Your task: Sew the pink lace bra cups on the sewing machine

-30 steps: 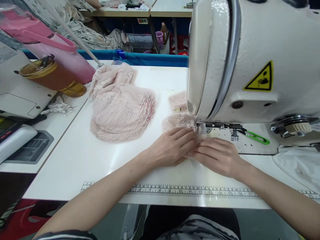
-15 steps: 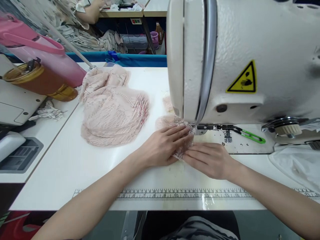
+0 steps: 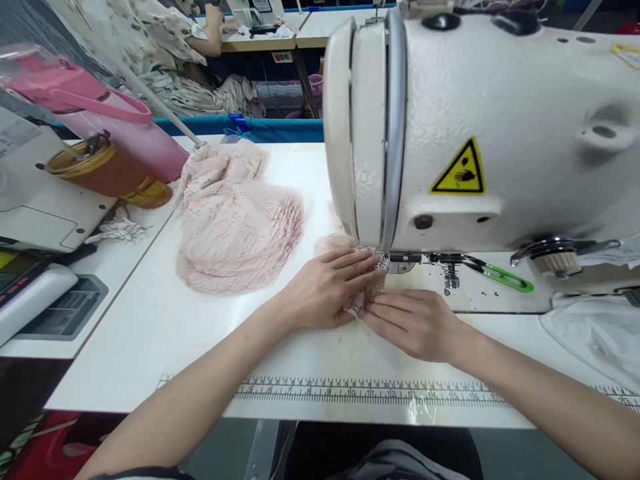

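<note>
Under the head of a white sewing machine lies a small piece of pale pink lace fabric. My left hand rests flat on it, fingers stretched toward the needle area, which the machine head largely hides. Close beside it, my right hand has its fingertips pinched on the near edge of the lace, where the fabric is slightly bunched. A larger heap of pink lace fabric sits on the table to the left, apart from both hands.
Behind the left-hand heap stand a pink bottle and a brown cup. Green-handled snips or tweezers lie on the machine bed. White cloth is at right. A printed ruler runs along the front edge. Another person's arm shows behind.
The camera view has tilted up a little and shifted. My hands stay almost in place; the lace at my right fingertips looks a bit more bunched.
</note>
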Available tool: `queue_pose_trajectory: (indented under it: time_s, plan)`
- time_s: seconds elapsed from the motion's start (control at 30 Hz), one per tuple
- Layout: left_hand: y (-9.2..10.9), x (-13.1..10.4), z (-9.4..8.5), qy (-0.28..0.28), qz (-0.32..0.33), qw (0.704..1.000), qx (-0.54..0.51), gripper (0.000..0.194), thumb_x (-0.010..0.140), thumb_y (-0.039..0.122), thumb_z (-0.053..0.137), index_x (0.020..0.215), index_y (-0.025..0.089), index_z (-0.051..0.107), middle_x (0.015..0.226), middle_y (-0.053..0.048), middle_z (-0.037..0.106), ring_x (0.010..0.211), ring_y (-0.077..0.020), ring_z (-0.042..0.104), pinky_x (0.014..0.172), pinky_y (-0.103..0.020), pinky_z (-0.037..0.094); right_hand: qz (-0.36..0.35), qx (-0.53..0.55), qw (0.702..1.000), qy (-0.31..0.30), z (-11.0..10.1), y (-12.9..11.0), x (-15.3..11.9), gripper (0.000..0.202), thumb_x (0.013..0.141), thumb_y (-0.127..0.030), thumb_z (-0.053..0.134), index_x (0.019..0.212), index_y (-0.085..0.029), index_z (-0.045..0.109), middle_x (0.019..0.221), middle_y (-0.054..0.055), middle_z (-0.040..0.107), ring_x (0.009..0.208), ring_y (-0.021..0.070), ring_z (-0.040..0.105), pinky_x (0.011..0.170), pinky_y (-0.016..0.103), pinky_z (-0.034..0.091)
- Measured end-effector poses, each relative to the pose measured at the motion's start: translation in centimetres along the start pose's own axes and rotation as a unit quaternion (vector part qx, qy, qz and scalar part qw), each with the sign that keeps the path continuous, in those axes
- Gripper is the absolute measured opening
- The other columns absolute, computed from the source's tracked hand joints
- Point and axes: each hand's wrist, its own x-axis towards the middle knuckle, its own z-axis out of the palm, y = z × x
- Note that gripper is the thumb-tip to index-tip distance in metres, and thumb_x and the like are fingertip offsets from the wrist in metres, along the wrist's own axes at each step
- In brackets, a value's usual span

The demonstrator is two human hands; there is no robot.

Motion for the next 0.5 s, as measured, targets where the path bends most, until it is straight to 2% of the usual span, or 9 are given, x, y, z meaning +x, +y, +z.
queue_pose_trajectory:
  time_s: [0.3, 0.5]
  plan:
    - [0.34, 0.26, 0.09, 0.001, -0.014, 1.0, 0.013, 0.053, 0.085, 0.027, 0.05, 0.136, 0.01, 0.053, 0.134, -0.011, 0.059, 0.13, -0.0267, 0.051, 0.111, -0.043, 0.04, 0.013, -0.012, 1.0, -0.001, -0.16, 0.17, -0.06, 0.024, 0.089, -0.001, 0.053, 0.086, -0.015, 0.072, 0.082, -0.002, 0.075, 0.075, 0.0106, 0.069, 0.078, 0.024, 0.059]
    - [0.6, 0.22, 0.49, -0.003, -0.029, 0.999, 0.022, 0.053, 0.089, 0.033, 0.049, 0.138, 0.011, 0.051, 0.133, -0.013, 0.059, 0.131, -0.029, 0.049, 0.11, -0.047, 0.04, 0.026, -0.022, 0.999, -0.018, -0.75, 0.57, -0.5, 0.023, 0.088, 0.0, 0.054, 0.085, -0.015, 0.071, 0.081, -0.003, 0.075, 0.071, 0.011, 0.068, 0.078, 0.025, 0.059]
